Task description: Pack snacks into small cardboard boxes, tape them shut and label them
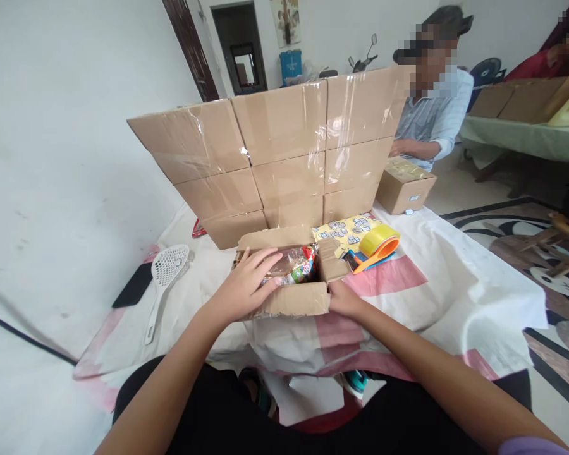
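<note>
A small open cardboard box (289, 300) sits in front of me on a white and pink cloth (436, 284). Inside it lies a packet in clear wrap with a colourful label (294, 265). My left hand (246, 284) rests flat over the box's left flap and the packet, fingers spread. My right hand (344, 298) presses against the box's right side near the right flap. A yellow tape roll on an orange dispenser (378, 243) lies just right of the box.
A wall of taped cardboard boxes (284, 151) stands behind. A white slotted spoon (165, 278) and a black flat object (133, 285) lie left. A yellow printed sheet (344, 229) is behind the tape. Another person (434, 110) sits at the right with a box (404, 184).
</note>
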`<state>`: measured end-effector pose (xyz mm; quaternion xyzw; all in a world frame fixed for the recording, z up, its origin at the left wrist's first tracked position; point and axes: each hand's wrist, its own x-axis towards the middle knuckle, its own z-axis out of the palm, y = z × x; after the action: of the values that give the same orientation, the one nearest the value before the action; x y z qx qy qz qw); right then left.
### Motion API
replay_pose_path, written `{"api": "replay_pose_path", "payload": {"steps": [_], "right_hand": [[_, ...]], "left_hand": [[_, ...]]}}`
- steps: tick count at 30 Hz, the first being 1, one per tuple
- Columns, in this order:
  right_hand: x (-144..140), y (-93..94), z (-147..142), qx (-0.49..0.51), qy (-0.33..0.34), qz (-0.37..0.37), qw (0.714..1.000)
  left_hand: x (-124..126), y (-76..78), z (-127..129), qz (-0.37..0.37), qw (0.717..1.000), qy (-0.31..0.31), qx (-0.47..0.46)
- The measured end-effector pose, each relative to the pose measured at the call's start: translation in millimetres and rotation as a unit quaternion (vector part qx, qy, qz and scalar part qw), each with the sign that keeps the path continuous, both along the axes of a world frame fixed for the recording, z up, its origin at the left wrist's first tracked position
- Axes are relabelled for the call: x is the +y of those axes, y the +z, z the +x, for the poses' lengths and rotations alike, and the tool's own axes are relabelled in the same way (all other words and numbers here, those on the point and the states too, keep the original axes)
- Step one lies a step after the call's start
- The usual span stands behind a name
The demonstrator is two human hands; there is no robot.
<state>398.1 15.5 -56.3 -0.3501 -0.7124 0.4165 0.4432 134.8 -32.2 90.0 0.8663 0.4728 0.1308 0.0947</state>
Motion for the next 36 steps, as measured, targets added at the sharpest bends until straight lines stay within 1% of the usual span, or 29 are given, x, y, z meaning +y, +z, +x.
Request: {"api": "replay_pose_path", "payload": {"steps": [2, 4, 5, 6, 8, 9, 11, 13, 14, 16, 17, 19, 20, 21, 23, 25, 27, 28, 29, 32, 34, 36], "right_hand": [[1, 1.9, 1, -0.02, 0.029, 0.019, 0.999], [1, 1.5, 1, -0.044, 0.046, 0.036, 0.997], [2, 0.2, 1, -0.056, 0.051, 0.04, 0.996], [1, -1.6, 1, -0.064, 0.056, 0.04, 0.996], [0, -5.1, 1, -0.059, 0.053, 0.042, 0.996], [-1, -5.5, 2, -0.044, 0.038, 0.054, 0.997], [-5, -1.6, 3, -0.009, -0.016, 0.109, 0.994], [-8, 9.4, 7, 0.014, -0.073, 0.185, 0.98], [-9, 16.9, 10, 0.016, -0.088, 0.219, 0.972], [-10, 32.9, 14, -0.009, -0.08, 0.266, 0.961], [-10, 40.4, 16, -0.031, -0.066, 0.276, 0.958], [-10, 52.3, 17, -0.069, -0.041, 0.261, 0.962], [-10, 56.3, 16, -0.078, -0.033, 0.239, 0.967], [-11, 59.1, 14, -0.077, -0.03, 0.21, 0.974], [-13, 61.4, 8, -0.057, -0.037, 0.156, 0.985], [-15, 61.0, 2, -0.034, -0.056, 0.118, 0.991], [-15, 60.0, -2, -0.003, -0.071, 0.08, 0.994], [-13, 59.7, -3, 0.013, -0.066, 0.059, 0.996], [-12, 59.8, -3, 0.029, -0.051, 0.034, 0.998], [-5, 61.3, -3, 0.069, 0.007, -0.032, 0.997], [-2, 62.2, -5, 0.092, 0.012, -0.038, 0.995], [0, 62.3, -8, 0.123, -0.01, -0.012, 0.992]], "left_hand": [[-6, 2.4, 9, 0.033, 0.999, -0.036, 0.001], [-8, 1.8, 23, 0.018, 0.995, -0.092, 0.018], [-7, 0.4, 31, 0.0, 0.994, -0.109, 0.029], [-5, -1.6, 38, -0.02, 0.992, -0.116, 0.039], [1, -6.0, 51, -0.051, 0.992, -0.105, 0.055], [3, -7.9, 56, -0.059, 0.992, -0.095, 0.06], [5, -9.2, 59, -0.059, 0.993, -0.081, 0.059], [2, -6.4, 52, -0.048, 0.994, -0.088, 0.039], [-1, -3.3, 44, -0.04, 0.994, -0.097, 0.022], [-7, 5.1, 18, -0.012, 0.995, -0.101, -0.014], [-8, 9.8, 3, 0.013, 0.996, -0.08, -0.025], [-5, 17.2, -28, 0.064, 0.997, -0.011, -0.032], [0, 18.8, -41, 0.083, 0.995, 0.04, -0.035], [5, 18.5, -51, 0.084, 0.992, 0.081, -0.037], [16, 12.0, -62, 0.037, 0.988, 0.143, -0.048], [25, -0.3, -62, -0.026, 0.979, 0.191, -0.058], [31, -13.7, -57, -0.06, 0.968, 0.234, -0.067], [33, -19.7, -56, -0.065, 0.964, 0.244, -0.079], [35, -24.9, -55, -0.07, 0.963, 0.24, -0.101], [40, -35.5, -58, -0.097, 0.955, 0.184, -0.212], [41, -38.8, -59, -0.116, 0.94, 0.163, -0.276], [40, -38.7, -56, -0.105, 0.929, 0.171, -0.312]]}}
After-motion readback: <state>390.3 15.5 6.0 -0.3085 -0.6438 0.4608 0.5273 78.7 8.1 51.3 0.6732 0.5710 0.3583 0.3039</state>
